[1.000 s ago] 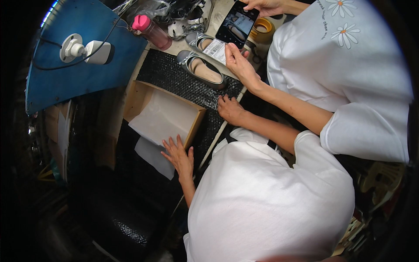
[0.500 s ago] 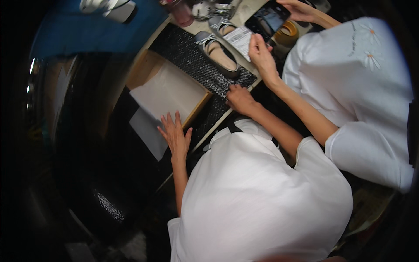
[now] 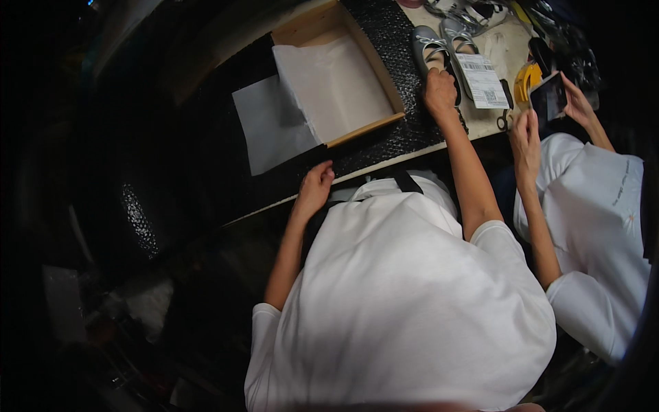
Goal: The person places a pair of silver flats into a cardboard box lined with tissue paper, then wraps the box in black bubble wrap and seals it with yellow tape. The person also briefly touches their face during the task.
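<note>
A pair of grey flat shoes with straps and bows lies at the upper right of the table. My right hand (image 3: pixel 441 93) is closed on the heel end of the left shoe (image 3: pixel 427 45), covering its back part. The other shoe (image 3: pixel 457 33) lies beside it, partly under a white printed label sheet (image 3: pixel 482 81). My left hand (image 3: pixel 316 187) hovers by the table's front edge, fingers curled together and nothing visible in them. Just beyond it stands an open cardboard box (image 3: pixel 374 65), lined with white tissue paper (image 3: pixel 336 89) that spills over its left side.
Black bubble wrap (image 3: pixel 384 20) covers part of the table (image 3: pixel 495 48). A co-worker at the right holds a phone (image 3: pixel 549 97) in both hands. Near the phone are a yellow tape roll (image 3: pixel 527 81) and scissors (image 3: pixel 503 122). Clear plastic bags lie at the back right.
My right hand has moved from the table's front edge onto the shoe. My left hand has drawn back from the box and its fingers have curled. The view has turned; the co-worker's hand has left the label.
</note>
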The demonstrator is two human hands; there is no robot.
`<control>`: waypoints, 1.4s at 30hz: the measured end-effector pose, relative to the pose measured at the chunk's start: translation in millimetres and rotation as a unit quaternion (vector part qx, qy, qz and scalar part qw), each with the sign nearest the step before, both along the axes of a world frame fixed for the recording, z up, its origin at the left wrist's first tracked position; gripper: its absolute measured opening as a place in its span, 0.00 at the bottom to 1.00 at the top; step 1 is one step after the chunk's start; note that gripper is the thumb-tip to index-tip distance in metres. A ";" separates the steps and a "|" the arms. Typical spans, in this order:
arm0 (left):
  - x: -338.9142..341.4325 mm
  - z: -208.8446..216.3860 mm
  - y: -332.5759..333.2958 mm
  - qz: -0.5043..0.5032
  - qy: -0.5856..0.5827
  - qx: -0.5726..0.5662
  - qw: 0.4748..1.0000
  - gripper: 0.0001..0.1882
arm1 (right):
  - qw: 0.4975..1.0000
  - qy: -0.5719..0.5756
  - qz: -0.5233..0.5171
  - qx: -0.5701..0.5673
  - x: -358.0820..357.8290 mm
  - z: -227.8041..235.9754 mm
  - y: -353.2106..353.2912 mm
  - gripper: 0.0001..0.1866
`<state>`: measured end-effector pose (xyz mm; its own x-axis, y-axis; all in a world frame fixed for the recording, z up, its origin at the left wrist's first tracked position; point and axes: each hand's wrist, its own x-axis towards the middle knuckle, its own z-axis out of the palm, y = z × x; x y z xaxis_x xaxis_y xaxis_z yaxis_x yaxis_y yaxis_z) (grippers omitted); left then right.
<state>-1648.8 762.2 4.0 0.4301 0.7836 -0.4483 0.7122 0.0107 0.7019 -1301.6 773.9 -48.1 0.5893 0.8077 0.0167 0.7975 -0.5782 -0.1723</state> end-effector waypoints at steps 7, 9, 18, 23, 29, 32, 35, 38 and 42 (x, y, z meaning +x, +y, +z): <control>0.4 -69.0 34.8 0.179 -0.239 -0.125 0.946 0.18 | 0.942 0.214 -0.022 0.258 -7.1 67.4 -1.8 0.19; 6.0 -81.5 37.6 0.215 -0.262 -0.130 0.932 0.21 | 0.853 0.394 0.062 0.335 -23.5 88.2 -2.7 0.21; 13.0 -97.1 44.9 0.232 -0.168 -0.092 0.954 0.24 | 0.751 0.654 0.074 0.062 -128.2 41.5 77.1 0.19; 16.0 -91.0 53.9 0.308 -0.201 0.006 0.930 0.27 | 0.791 0.592 0.141 -0.062 -133.9 8.0 85.3 0.23; 46.5 -70.2 98.8 0.484 -0.520 -0.097 0.697 0.29 | 0.902 0.399 0.157 -0.044 -145.6 7.4 78.5 0.24; 67.9 -53.8 116.8 0.227 -0.348 -0.010 0.910 0.30 | 0.916 0.355 0.180 -0.042 -147.6 25.8 66.3 0.23; 95.6 -40.3 130.9 -0.069 -0.099 0.208 0.971 0.32 | 0.947 0.102 0.294 -0.075 -138.3 49.1 39.7 0.18; 125.7 -37.1 140.8 -0.182 0.027 0.287 0.940 0.36 | 0.931 0.154 0.263 0.202 -96.0 58.8 -23.7 0.14; 157.9 -46.4 140.3 -0.269 0.330 0.403 0.810 0.38 | 0.924 0.112 -0.131 0.341 -14.4 44.9 -104.6 0.20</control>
<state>-1490.9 902.4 -42.4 0.6807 0.7158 -0.1562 0.6854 -0.6975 -0.2092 -1316.0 669.3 -3.2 0.8139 0.4831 0.3228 0.5450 -0.4422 -0.7123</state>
